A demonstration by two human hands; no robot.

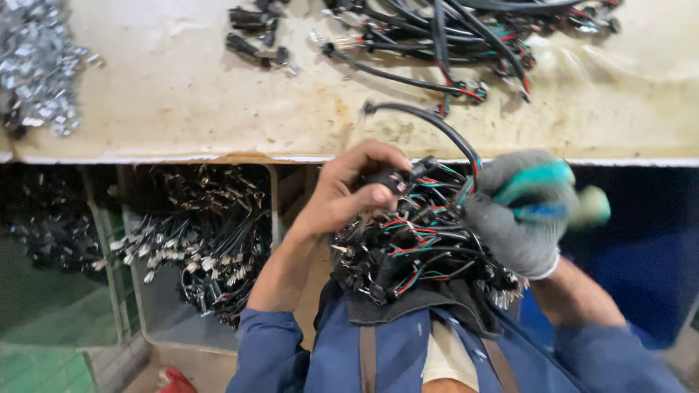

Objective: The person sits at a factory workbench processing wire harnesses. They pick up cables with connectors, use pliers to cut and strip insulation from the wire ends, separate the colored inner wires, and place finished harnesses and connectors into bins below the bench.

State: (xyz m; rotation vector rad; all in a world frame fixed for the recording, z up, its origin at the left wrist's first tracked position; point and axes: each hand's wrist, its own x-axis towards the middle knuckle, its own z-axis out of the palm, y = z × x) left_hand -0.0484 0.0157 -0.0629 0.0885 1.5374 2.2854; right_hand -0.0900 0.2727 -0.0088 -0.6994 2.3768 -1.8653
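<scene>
Workbench (218,109): pale, stained top just beyond both hands; its front edge runs right behind the fingertips.
Finished or waiting harnesses (451,36): a spread of black cables with red and green wires lies on the bench, well beyond the hands and slightly to the right. Whether these are done or still waiting I cannot tell.
Bin of wired pieces (196,233): below the bench edge, well to the left of the left hand, holding many black leads with metal ends.
Wire bundle (415,251): a dense tangle in the lap, between and just below the two hands, touching both. By my judgement most of it is still unsorted.
Right hand (520,218): in a grey glove with a teal finger, closed around the bundle's right side where a black cable loops up.
Left hand (349,189): bare, fingers pinched on a small black connector (393,178) at the bundle's top.
Loose metal parts (36,65): heaped on the bench, far left of both hands.
</scene>
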